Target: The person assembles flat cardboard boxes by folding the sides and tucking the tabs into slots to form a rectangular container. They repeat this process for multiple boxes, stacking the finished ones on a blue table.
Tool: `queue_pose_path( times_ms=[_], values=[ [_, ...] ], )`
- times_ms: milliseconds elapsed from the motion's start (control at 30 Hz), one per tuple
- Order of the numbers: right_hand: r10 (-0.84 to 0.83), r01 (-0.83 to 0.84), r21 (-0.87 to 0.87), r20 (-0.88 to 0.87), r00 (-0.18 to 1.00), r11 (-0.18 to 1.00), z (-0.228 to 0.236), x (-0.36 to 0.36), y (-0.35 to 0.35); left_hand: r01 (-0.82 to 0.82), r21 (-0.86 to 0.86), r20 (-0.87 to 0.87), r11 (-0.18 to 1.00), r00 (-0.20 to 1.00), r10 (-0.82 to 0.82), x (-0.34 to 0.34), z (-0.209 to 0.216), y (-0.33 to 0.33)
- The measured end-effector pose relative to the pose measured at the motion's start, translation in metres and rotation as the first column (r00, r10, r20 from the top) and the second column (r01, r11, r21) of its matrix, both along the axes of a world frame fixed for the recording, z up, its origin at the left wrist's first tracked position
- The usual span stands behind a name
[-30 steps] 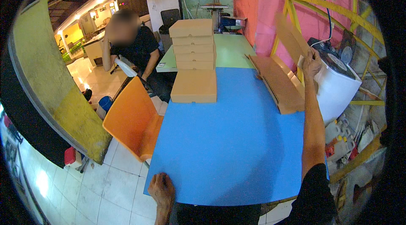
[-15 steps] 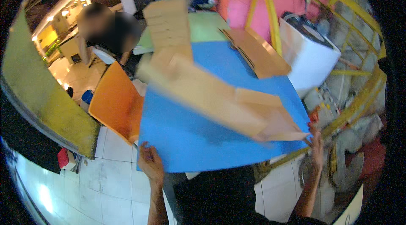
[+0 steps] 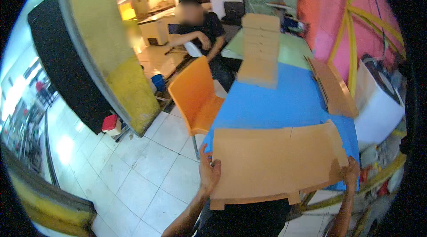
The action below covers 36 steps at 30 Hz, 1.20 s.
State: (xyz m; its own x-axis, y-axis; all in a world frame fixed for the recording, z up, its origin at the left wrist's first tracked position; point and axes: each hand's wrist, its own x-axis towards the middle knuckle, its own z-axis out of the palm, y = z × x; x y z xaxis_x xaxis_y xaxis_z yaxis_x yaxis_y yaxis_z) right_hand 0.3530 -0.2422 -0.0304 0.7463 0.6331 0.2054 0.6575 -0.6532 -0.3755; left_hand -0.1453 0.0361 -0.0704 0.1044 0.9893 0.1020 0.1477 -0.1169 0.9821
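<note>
A flat brown cardboard box blank point(image 3: 267, 161), with tabs along its near edge, is stretched between my two hands over the front of the blue tabletop point(image 3: 280, 99). My left hand point(image 3: 210, 172) grips its left edge, the thumb lying near the cardboard's face. At the opposite edge, my right hand point(image 3: 351, 172) is closed on the cardboard, some of its fingers hidden. Beyond it, a stack of brown cardboard pieces point(image 3: 260, 52) rests toward the far side of the table. More brown cardboard point(image 3: 334, 88) leans or lies along the table's right edge.
An orange chair point(image 3: 195, 94) stands against the table's left side. Behind it sits a person point(image 3: 207, 32) in dark clothing. A white appliance point(image 3: 378, 103) and a yellow metal frame point(image 3: 351, 50) flank the right side. A yellow-green pillar point(image 3: 104, 45) rises at the left.
My view has swung left. The cardboard, blurred and slanting across the table before with both hands apart from most of it, is now level in front of me and held at both ends.
</note>
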Motion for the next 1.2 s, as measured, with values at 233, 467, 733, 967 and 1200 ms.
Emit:
queue_pose_path(
  times_ms=[233,467,733,967,1200],
  values=[
    [0.311,-0.178,0.718,-0.056,0.949,0.672,0.117,-0.009,0.073,0.108,0.484,-0.387,0.869,0.916,0.102,0.001,0.08,-0.011],
    [0.435,-0.447,0.649,0.194,0.879,0.615,0.19,-0.123,0.095,0.434,0.592,-0.243,0.679,0.899,-0.364,0.055,0.185,-0.04],
    [0.353,-0.579,0.384,0.517,0.78,0.719,0.207,-0.145,0.069,0.563,0.558,0.098,0.609,0.685,-0.722,0.043,0.234,-0.024],
    [0.51,-0.403,0.556,-0.044,0.859,0.727,0.192,-0.159,0.059,0.539,0.697,-0.035,0.473,0.685,-0.728,0.032,0.229,0.008],
    [0.522,-0.7,0.366,0.477,0.707,0.613,0.193,-0.167,0.065,0.581,0.709,-0.206,0.4,0.713,-0.67,0.014,0.247,0.009]
  ],
)
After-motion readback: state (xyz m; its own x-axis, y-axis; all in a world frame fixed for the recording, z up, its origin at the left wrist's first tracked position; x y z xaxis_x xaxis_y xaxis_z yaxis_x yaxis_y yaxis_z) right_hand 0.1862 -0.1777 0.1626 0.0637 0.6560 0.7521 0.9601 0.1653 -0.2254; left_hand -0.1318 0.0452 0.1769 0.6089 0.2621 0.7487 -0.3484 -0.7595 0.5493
